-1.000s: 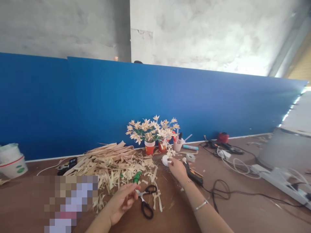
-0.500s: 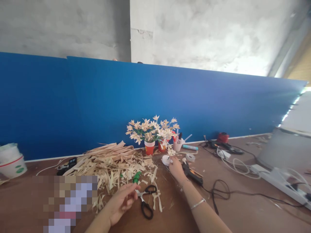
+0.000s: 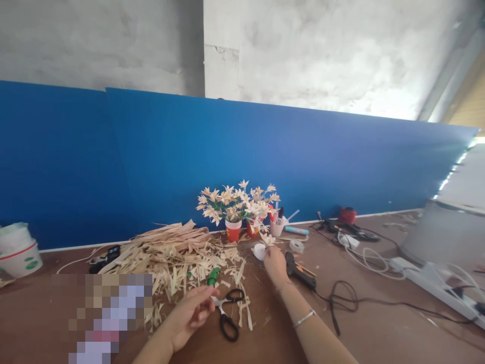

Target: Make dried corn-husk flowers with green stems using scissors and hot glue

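Observation:
My right hand [image 3: 276,264] is closed, its fingertips pinched at the base of a cream flower [image 3: 268,239] made of dry husk-like petals. The stem is hidden by the fingers. Just left of those fingertips lies a small white round object [image 3: 259,251] that I cannot make out. My left hand [image 3: 193,312] hovers over the table with fingers loosely bent and apart, holding nothing visible. Close to its fingertips are scissors [image 3: 226,302] with black handles. A green roll [image 3: 213,276], perhaps tape, lies just beyond them.
Dry husk strips [image 3: 178,253] are heaped on the left. Behind stand flowers in a red cup [image 3: 233,231] and a pen cup [image 3: 276,229]. A glue gun [image 3: 301,272], clear tape [image 3: 296,245], cords and a power strip [image 3: 435,288] lie right. A blue panel [image 3: 303,156] borders the back.
My right hand has moved slightly, and the flower at its fingertips has dipped and tilted. My left hand and the scissors have stayed in place.

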